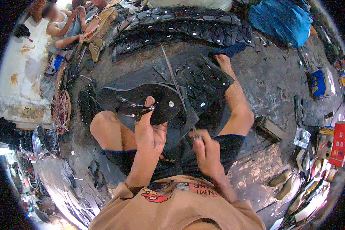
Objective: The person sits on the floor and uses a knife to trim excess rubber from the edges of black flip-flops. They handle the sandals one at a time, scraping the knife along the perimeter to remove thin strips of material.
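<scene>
A black sandal (pixel 163 94) lies across my left hand (pixel 149 134), which is closed on it. The thumb presses on top near the shiny strap, while the other fingers are mostly hidden underneath. A round white sticker marks the heel end of the footbed. My right hand (pixel 206 151) is wrapped round the handle of a long, narrow-bladed knife (pixel 171 73). The blade slants up and away past the sandal's heel edge, wide at its base; I cannot tell whether it touches the sole. Beyond the knife, between my legs, lies a heap of black sandals (pixel 203 86).
Rows of black sandals (pixel 180 30) line the far side. A blue sack (pixel 280 21) stands far right. Nearer on the right are a dark block (pixel 270 128), a red box (pixel 338 143) and loose shoes (pixel 285 184). Another person (pixel 61 27) sits far left.
</scene>
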The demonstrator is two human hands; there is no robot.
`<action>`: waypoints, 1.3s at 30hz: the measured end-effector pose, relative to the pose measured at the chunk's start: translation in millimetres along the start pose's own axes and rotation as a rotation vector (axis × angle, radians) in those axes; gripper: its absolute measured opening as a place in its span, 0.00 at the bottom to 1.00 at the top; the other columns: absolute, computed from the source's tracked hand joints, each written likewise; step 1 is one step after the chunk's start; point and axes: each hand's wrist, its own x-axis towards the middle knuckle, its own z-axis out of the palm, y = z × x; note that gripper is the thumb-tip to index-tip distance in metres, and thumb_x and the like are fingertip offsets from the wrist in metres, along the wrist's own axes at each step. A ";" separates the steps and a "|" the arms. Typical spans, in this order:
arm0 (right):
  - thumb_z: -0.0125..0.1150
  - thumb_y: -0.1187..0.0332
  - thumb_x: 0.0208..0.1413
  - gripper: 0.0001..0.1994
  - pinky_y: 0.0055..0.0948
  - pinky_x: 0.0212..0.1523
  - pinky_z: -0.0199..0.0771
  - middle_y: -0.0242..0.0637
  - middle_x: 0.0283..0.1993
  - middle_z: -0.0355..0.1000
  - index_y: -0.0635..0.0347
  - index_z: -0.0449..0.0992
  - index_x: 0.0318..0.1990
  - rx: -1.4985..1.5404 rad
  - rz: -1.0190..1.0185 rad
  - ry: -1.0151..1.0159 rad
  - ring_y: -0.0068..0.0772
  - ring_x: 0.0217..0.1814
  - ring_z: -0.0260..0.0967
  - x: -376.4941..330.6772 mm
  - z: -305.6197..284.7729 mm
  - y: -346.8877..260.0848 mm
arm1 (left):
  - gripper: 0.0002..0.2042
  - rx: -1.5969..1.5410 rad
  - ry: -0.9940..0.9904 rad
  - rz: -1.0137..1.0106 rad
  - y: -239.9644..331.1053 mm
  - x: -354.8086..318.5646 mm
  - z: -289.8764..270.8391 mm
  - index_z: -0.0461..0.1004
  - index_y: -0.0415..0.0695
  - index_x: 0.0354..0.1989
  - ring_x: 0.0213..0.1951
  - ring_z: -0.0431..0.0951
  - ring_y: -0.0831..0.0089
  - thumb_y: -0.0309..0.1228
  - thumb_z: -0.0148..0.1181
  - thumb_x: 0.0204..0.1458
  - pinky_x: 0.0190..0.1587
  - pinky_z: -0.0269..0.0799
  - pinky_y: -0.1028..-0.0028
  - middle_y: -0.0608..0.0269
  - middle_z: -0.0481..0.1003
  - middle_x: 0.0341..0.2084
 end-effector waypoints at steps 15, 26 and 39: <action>0.50 0.53 0.71 0.16 0.60 0.37 0.71 0.57 0.30 0.75 0.56 0.71 0.50 -0.283 0.205 -0.479 0.68 0.37 0.74 1.4 -50.6 1.2 | 0.28 0.394 -0.102 -0.078 -4.4 -24.6 -74.7 0.70 0.48 0.60 0.46 0.81 0.61 0.26 0.74 0.50 0.51 0.85 0.58 0.62 0.77 0.48; 0.48 0.54 0.72 0.16 0.59 0.42 0.72 0.58 0.32 0.76 0.58 0.73 0.51 -0.117 0.105 -0.634 0.69 0.40 0.75 58.8 9.6 -15.0 | 0.34 0.623 -0.188 -0.163 17.0 -51.5 -86.7 0.68 0.43 0.64 0.50 0.81 0.64 0.23 0.74 0.46 0.55 0.81 0.63 0.59 0.78 0.51; 0.51 0.54 0.71 0.15 0.60 0.36 0.72 0.59 0.29 0.74 0.58 0.70 0.46 -0.100 0.184 -0.645 0.69 0.36 0.75 3.5 -4.3 -15.4 | 0.23 0.236 0.002 -0.218 24.7 -48.8 -108.9 0.73 0.41 0.58 0.45 0.84 0.66 0.24 0.68 0.52 0.46 0.86 0.63 0.61 0.79 0.45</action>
